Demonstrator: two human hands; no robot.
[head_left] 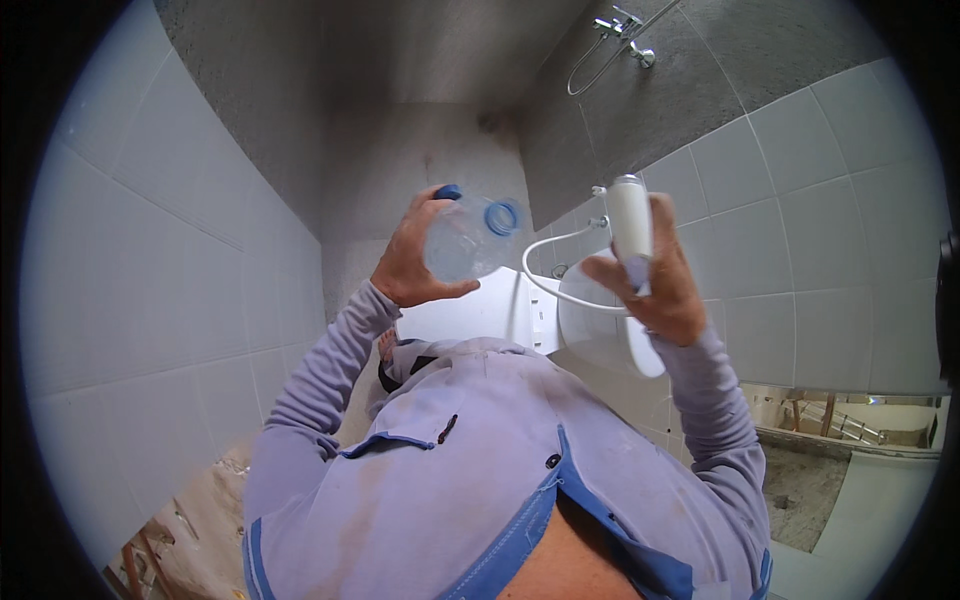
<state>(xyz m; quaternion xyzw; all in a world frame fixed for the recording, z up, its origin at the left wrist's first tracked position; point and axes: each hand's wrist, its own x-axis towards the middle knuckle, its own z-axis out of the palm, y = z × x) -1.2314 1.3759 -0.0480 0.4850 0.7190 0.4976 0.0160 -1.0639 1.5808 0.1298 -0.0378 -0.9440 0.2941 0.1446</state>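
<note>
My left hand (408, 258) is wrapped around a clear plastic bottle (462, 245), tilted so that its open mouth with a blue neck ring (502, 216) points away to the right. A dark blue cap (448, 192) sits by the tips of that hand's fingers. My right hand (668, 285) grips a white cylindrical object (630, 225) with a silvery end at the top; its exact kind I cannot make out. Bottle and white cylinder are apart, both held up in front of my body.
A white hose (530, 262) loops from a wall valve (598, 222) down toward a white bathroom fixture (590, 315) below my right hand. A white panel-like surface (460, 310) lies below the bottle. Farther off, a chrome mixer tap (625, 28) is fixed to the grey wall.
</note>
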